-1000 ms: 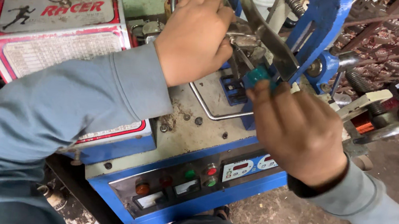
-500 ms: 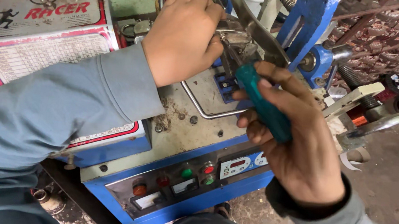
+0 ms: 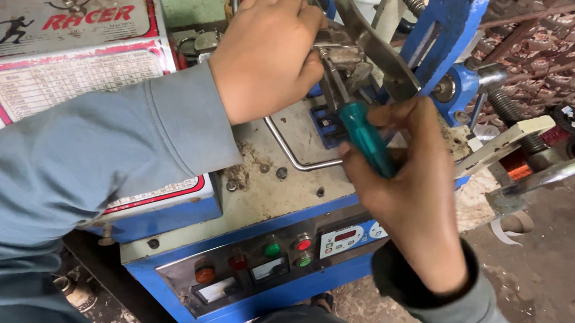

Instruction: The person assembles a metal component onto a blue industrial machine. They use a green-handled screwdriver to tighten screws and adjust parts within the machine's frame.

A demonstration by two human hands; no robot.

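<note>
My right hand (image 3: 410,190) grips a screwdriver with a teal handle (image 3: 366,138); its shaft points up and left toward a small metal part (image 3: 339,55) on top of a blue machine (image 3: 252,280). My left hand (image 3: 267,51) is closed over that part at the machine's upper middle, fingers curled around it. The screwdriver's tip is hidden near my left fingers. Both arms wear grey-blue sleeves.
A red-and-white tin box (image 3: 63,42) stands on the machine's left side. The front panel (image 3: 277,254) carries coloured lamps, switches and a small red display. A blue bracket with a metal lever (image 3: 444,49) rises at the right. Wound copper coils (image 3: 525,163) lie beyond it, over a dirty floor (image 3: 562,286).
My right hand has drawn back from the machine top and turned, so the teal screwdriver handle now shows fully. My left hand stays on the metal part.
</note>
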